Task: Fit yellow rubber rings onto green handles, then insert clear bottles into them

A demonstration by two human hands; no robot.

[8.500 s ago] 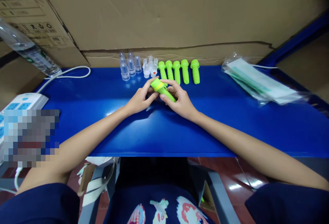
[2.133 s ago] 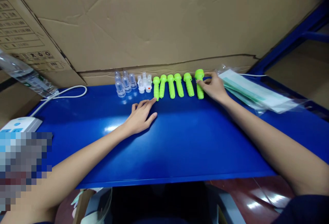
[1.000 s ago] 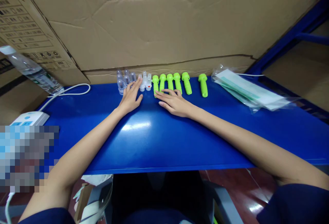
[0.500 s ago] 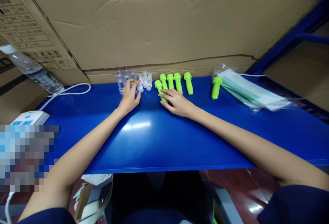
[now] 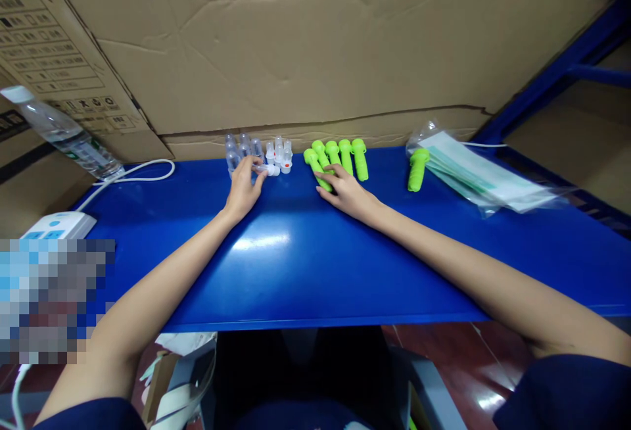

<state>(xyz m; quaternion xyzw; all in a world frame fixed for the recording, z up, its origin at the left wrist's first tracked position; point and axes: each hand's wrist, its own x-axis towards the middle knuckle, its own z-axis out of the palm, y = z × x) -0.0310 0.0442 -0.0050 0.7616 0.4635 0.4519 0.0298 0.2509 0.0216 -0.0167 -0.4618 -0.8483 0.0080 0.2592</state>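
Observation:
My left hand (image 5: 242, 185) is closed, thumb and fingertips pinching a small clear piece with a white cap (image 5: 270, 170), tilted onto its side. Behind that hand stand several clear plastic bottle-shaped tubes (image 5: 245, 144). Just right of them is a cluster of small white-based clear pieces (image 5: 279, 150), one with a red mark. My right hand (image 5: 348, 193) has its fingers apart and touches the leftmost of several lime-green flashlight-shaped pieces (image 5: 311, 157), which stand close together in a row. Its fingers partly hide the lower shafts.
Another lime-green piece (image 5: 418, 170) stands apart at the right, beside plastic-wrapped green-and-white packets (image 5: 486, 170). A water bottle (image 5: 73, 137), a white cable and a power strip (image 5: 62, 226) are on the left. A cardboard wall (image 5: 296, 48) backs the blue table (image 5: 315, 272).
The white-capped piece has tipped onto its side in my left hand. My right hand has moved slightly right, and the green pieces beside it have shifted right, closing the gap in their row.

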